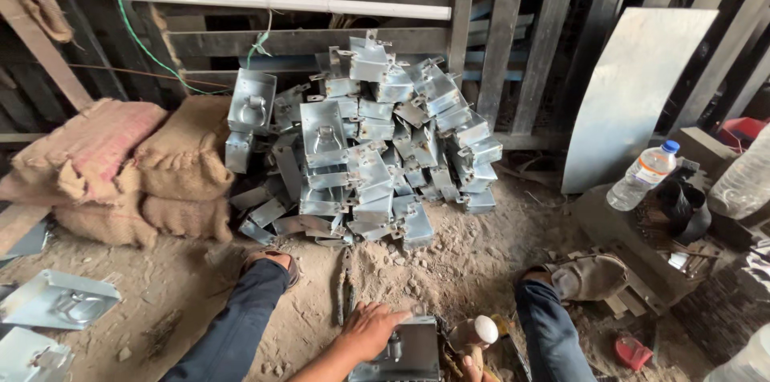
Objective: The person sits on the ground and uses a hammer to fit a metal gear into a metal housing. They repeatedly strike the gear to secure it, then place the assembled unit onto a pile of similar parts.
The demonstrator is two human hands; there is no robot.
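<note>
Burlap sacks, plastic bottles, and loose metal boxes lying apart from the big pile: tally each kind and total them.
Burlap sacks: 4
Plastic bottles with a blue cap: 1
Loose metal boxes: 3, one under the left hand
Total: 8

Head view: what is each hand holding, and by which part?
The left hand presses on the top edge of a grey metal box piece. The right hand, mostly out of frame, grips a white-knobbed tool below the knob.

Left hand (370, 329) flat, palm down — right hand (475, 366) barely visible, low.
</note>
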